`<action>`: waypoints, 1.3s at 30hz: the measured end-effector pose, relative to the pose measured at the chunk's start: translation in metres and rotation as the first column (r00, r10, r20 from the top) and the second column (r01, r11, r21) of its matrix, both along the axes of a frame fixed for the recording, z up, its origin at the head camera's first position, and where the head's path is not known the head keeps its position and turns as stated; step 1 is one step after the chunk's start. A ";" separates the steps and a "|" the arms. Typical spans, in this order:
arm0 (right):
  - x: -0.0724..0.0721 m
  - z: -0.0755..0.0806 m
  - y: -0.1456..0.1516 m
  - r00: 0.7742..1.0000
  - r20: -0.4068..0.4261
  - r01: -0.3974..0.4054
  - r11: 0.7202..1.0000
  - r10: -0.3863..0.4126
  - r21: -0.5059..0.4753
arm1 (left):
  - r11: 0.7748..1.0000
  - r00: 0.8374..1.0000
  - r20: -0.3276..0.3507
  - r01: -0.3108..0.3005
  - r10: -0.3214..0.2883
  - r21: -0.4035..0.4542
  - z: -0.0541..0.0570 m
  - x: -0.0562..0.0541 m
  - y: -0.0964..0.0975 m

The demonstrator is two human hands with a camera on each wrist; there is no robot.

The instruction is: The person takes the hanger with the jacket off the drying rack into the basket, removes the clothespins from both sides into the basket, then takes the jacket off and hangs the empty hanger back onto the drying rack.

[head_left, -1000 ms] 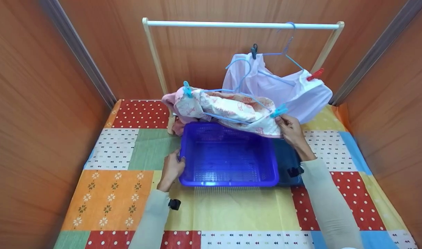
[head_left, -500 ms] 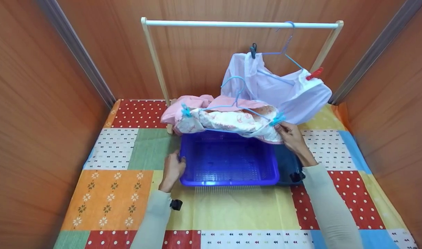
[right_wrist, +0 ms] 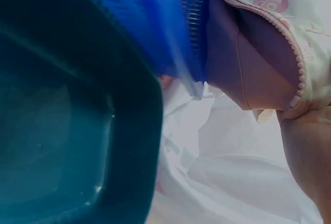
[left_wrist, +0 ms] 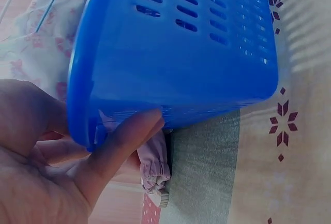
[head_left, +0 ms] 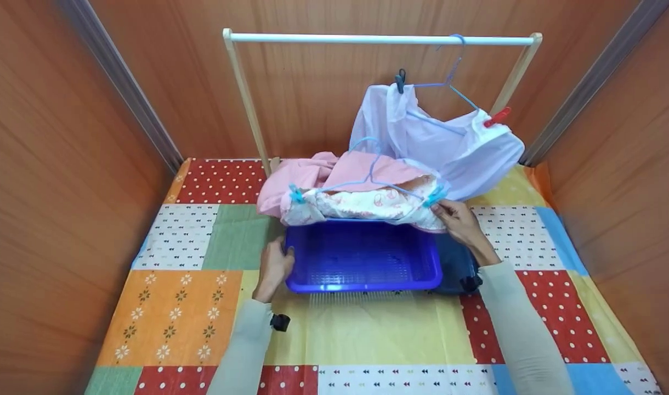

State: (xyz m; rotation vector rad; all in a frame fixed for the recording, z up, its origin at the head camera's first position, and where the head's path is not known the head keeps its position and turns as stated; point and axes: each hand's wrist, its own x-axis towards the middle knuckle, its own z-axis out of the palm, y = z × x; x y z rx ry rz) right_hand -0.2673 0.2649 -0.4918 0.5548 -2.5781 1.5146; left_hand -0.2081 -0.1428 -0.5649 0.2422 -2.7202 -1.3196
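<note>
My left hand [head_left: 274, 269] grips the left rim of a purple-blue plastic basket [head_left: 362, 287]; in the left wrist view the thumb lies along the outside of the slotted basket [left_wrist: 170, 63]. At the basket's far edge is a pink jacket [head_left: 307, 178] with a white printed lining [head_left: 367, 203]. It is fastened to a blue hanger [head_left: 370, 170] by a light blue clothespin [head_left: 296, 193] on the left and another clothespin [head_left: 435, 196] on the right. Beside the right one, my right hand [head_left: 460, 222] pinches the jacket's corner. The right wrist view shows the jacket's zipper edge [right_wrist: 295, 53] by the hand.
Behind stands a drying rack with a white rail [head_left: 334, 38]. A white garment [head_left: 438, 145] hangs there on a blue hanger, held by a black clothespin [head_left: 400, 81] and a red clothespin [head_left: 498, 117]. A dark teal tub [head_left: 456, 269] sits under the basket's right side. Wooden panels enclose the patchwork cloth [head_left: 378, 334].
The hanger and jacket have come down and toward me over the basket's far part. The hook now leans back, and more pink fabric shows behind. My left hand stays on the basket rim.
</note>
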 end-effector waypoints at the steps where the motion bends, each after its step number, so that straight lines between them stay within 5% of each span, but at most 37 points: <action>1: 0.000 -0.002 0.000 1.000 -0.013 -0.005 1.000 0.005 0.008 | 1.000 1.000 -0.001 0.000 0.000 0.002 0.000 0.000 0.000; 11: 0.001 -0.019 0.004 0.998 -0.039 -0.046 0.999 0.047 0.005 | 0.999 0.999 -0.013 -0.049 0.049 -0.004 -0.004 -0.001 0.001; 18: 0.002 -0.028 0.005 0.997 -0.077 -0.004 0.998 0.010 0.070 | 0.996 0.996 -0.014 -0.090 0.090 0.016 -0.006 0.001 0.001; 25: -0.014 -0.065 0.012 0.990 -0.126 0.061 0.997 -0.056 0.040 | 0.996 0.994 -0.061 -0.086 0.088 0.028 -0.012 0.003 -0.002; 32: -0.013 -0.075 0.016 0.989 -0.133 0.075 0.996 -0.067 0.055 | 0.995 0.995 -0.031 -0.093 0.094 0.035 -0.010 0.011 -0.007; 36: -0.011 -0.078 0.017 0.982 -0.167 0.099 0.993 -0.088 0.056 | 0.984 0.983 -0.055 -0.174 0.176 0.043 -0.007 0.014 -0.012; 39: -0.010 -0.081 0.016 0.975 -0.196 0.118 0.991 -0.105 0.056 | 0.964 0.954 -0.136 -0.261 0.267 0.057 -0.004 0.017 -0.018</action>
